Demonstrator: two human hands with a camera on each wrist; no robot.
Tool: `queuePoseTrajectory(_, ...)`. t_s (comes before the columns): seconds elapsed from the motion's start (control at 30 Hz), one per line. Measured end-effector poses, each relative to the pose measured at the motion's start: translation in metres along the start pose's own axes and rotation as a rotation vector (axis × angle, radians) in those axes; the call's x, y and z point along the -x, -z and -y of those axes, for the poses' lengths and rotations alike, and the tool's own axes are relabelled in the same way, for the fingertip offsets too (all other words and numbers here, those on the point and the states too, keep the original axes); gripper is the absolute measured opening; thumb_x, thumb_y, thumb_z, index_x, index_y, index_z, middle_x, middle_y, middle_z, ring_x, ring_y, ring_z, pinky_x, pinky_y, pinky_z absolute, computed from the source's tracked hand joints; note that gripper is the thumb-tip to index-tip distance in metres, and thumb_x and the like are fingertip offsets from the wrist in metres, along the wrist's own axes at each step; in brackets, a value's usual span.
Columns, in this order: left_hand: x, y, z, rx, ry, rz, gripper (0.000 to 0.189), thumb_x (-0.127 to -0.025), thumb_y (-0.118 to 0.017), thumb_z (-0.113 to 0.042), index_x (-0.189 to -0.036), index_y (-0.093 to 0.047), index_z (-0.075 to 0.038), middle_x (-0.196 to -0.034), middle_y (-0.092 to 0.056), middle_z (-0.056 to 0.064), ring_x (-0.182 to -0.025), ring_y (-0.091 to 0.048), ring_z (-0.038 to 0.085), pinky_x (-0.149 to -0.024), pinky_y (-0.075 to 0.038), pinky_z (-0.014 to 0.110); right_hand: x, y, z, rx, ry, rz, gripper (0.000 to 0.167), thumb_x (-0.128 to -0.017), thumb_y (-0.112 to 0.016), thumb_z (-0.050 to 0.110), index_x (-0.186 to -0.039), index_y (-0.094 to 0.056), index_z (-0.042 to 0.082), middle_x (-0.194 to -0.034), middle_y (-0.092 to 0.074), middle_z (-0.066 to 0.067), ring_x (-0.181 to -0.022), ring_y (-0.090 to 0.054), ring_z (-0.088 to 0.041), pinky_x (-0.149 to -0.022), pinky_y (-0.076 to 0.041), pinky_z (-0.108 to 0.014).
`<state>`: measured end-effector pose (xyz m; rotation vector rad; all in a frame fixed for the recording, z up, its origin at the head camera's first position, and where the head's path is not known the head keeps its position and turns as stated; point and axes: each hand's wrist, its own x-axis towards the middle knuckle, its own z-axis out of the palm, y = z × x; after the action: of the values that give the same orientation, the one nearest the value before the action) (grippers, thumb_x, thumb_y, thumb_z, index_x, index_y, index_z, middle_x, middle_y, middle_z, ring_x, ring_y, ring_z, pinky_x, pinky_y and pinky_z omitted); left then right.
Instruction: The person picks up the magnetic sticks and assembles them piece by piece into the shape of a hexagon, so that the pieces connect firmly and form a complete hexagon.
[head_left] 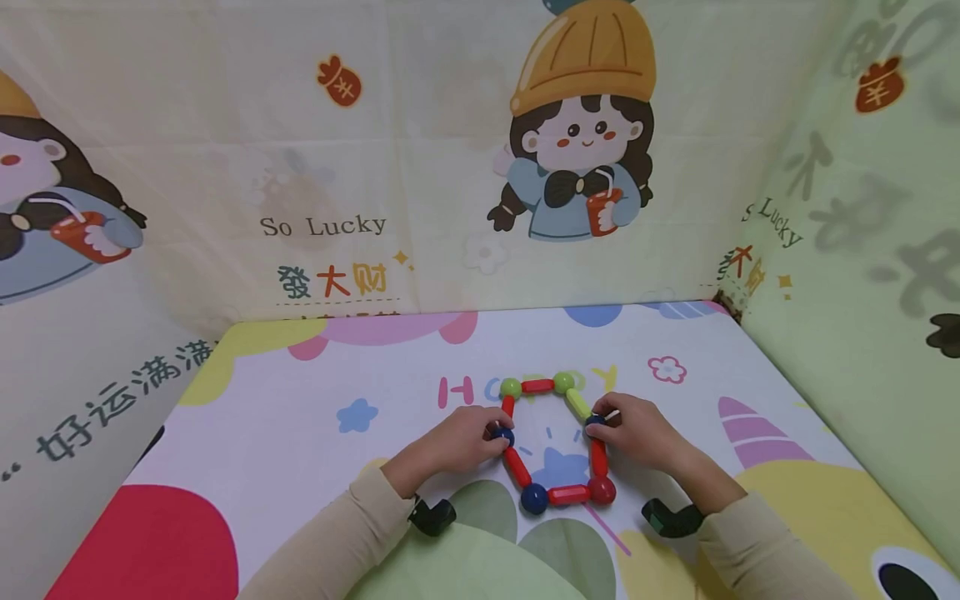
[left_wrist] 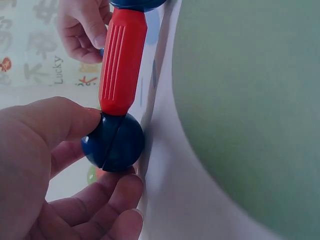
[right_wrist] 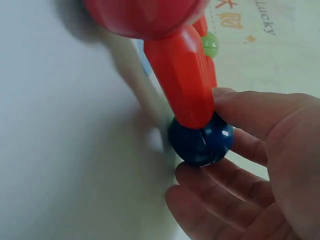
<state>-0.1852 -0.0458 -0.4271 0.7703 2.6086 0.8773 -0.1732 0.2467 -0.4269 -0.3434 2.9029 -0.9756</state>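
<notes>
A closed six-sided ring of toy building rods and balls lies on the printed tabletop in the head view. My left hand (head_left: 465,437) pinches the blue ball (left_wrist: 120,145) at the ring's left corner between thumb and fingers. At the right corner, my right hand (head_left: 637,429) grips another blue ball (right_wrist: 195,142) the same way. Two green balls (head_left: 564,382) form the far corners, joined by a red rod (head_left: 537,386). Nearest me are a third blue ball (head_left: 534,498) and a red ball (head_left: 602,490). One yellow-green rod (head_left: 577,404) meets the right-hand blue ball; the other rods are red.
The white tabletop (head_left: 285,433) carries colourful printed shapes and letters. Cloth panels with cartoon figures stand behind it (head_left: 442,167) and along both sides. A dark wrist device (head_left: 433,517) sits at the left cuff, another (head_left: 672,518) at the right.
</notes>
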Motion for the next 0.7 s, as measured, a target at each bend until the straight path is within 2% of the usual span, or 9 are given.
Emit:
queuePoseTrajectory(0.2,0.0,-0.001,0.002,0.002,0.005,-0.001,0.026,-0.095,-0.069,-0.018,-0.12,-0.067,-0.012,-0.098,-0.063,-0.002,-0.09,-0.056,0.015,-0.079,-0.052,0.03,0.0,-0.002,-0.001,0.031,0.015,0.013,0.023,-0.089,-0.074,0.014,-0.108,-0.066,0.005,-0.097,-0.066,-0.004,-0.09,-0.064,-0.021,-0.079,-0.057,-0.039)
queuePoseTrajectory(0.33,0.0,-0.001,0.003,0.014,0.022,-0.011,0.027,-0.095,-0.068,-0.019,-0.121,-0.067,-0.013,-0.099,-0.063,-0.002,-0.09,-0.056,0.015,-0.077,-0.052,0.029,0.002,0.0,-0.002,0.063,-0.01,0.003,0.025,-0.09,-0.074,0.014,-0.112,-0.067,0.005,-0.098,-0.065,-0.004,-0.09,-0.061,-0.021,-0.079,-0.057,-0.039)
queuePoseTrajectory(0.53,-0.002,-0.003,0.004,0.019,0.029,-0.046,0.03,-0.095,-0.068,-0.02,-0.125,-0.066,-0.014,-0.103,-0.064,0.0,-0.092,-0.057,0.016,-0.077,-0.053,0.029,0.004,0.004,-0.007,0.061,-0.022,-0.005,0.026,-0.091,-0.073,0.015,-0.114,-0.067,0.004,-0.101,-0.066,-0.005,-0.091,-0.062,-0.022,-0.079,-0.057,-0.04)
queuePoseTrajectory(0.7,-0.009,-0.007,0.003,0.015,0.024,-0.091,0.03,-0.096,-0.067,-0.02,-0.125,-0.066,-0.014,-0.104,-0.065,0.001,-0.093,-0.058,0.016,-0.079,-0.054,0.03,0.002,0.008,-0.012,0.052,-0.045,-0.027,0.027,-0.092,-0.072,0.016,-0.115,-0.066,0.003,-0.104,-0.066,-0.009,-0.093,-0.063,-0.026,-0.08,-0.057,-0.043)
